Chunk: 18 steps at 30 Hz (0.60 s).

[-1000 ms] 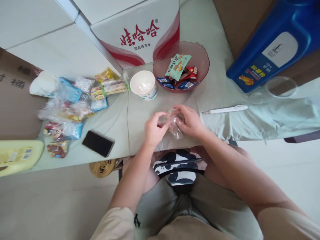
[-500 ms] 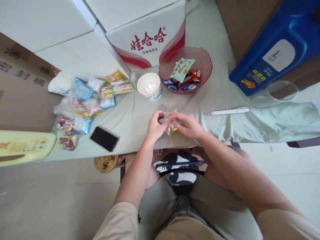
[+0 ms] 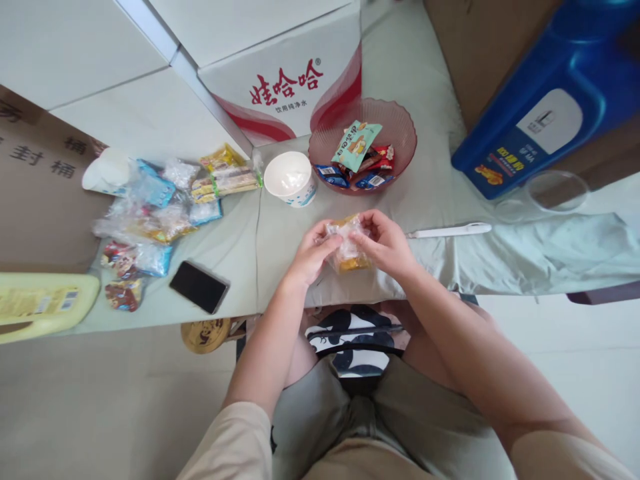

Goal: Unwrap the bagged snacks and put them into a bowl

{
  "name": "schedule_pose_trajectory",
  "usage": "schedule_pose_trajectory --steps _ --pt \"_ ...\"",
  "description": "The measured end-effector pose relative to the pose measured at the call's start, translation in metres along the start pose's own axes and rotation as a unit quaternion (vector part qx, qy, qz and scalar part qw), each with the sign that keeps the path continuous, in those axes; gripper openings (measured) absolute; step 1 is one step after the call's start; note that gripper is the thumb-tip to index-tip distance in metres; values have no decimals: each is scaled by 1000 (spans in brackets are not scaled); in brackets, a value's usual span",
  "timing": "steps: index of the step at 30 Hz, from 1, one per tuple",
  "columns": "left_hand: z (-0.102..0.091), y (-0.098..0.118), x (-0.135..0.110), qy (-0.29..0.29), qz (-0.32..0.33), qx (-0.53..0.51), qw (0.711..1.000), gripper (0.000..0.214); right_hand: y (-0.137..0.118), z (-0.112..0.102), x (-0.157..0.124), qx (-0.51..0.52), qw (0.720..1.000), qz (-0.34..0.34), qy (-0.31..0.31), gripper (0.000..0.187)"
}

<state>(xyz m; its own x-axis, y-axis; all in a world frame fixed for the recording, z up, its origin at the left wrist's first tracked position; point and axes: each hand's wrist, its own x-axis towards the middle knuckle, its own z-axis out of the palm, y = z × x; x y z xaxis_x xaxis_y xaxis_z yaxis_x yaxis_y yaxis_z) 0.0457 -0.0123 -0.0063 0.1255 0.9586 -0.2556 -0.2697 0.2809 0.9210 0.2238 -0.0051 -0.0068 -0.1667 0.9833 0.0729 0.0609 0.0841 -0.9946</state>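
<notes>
My left hand (image 3: 311,251) and my right hand (image 3: 384,241) both pinch a small snack in a clear wrapper with a yellow-orange piece inside (image 3: 347,249), held just above the near edge of the cloth-covered table (image 3: 280,267). The fingers of both hands are closed on the wrapper's top. A white paper cup (image 3: 289,178) stands just beyond my hands. Behind it to the right sits a pink glass bowl (image 3: 400,127) holding several wrapped snacks.
A heap of wrapped snacks (image 3: 160,207) lies at the left, with a black phone (image 3: 199,287) near the table's front edge. A white pen (image 3: 449,231) lies right of my hands. A blue jug (image 3: 540,100), a clear container (image 3: 557,191) and a printed carton (image 3: 285,87) stand at the back.
The wrapped snack has turned in my hands, so its yellow-orange content now shows more fully. Both hands stay closed on it and have shifted slightly to the right.
</notes>
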Motion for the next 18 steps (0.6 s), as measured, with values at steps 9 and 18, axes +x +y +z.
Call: schedule_pose_trajectory --steps 9,18 --pt "-13 2 11 212 107 -106 966 47 9 -87 -34 -509 847 -4 155 40" --pt "-14 -2 3 222 108 5 969 51 5 -68 -22 -347 922 -101 139 39"
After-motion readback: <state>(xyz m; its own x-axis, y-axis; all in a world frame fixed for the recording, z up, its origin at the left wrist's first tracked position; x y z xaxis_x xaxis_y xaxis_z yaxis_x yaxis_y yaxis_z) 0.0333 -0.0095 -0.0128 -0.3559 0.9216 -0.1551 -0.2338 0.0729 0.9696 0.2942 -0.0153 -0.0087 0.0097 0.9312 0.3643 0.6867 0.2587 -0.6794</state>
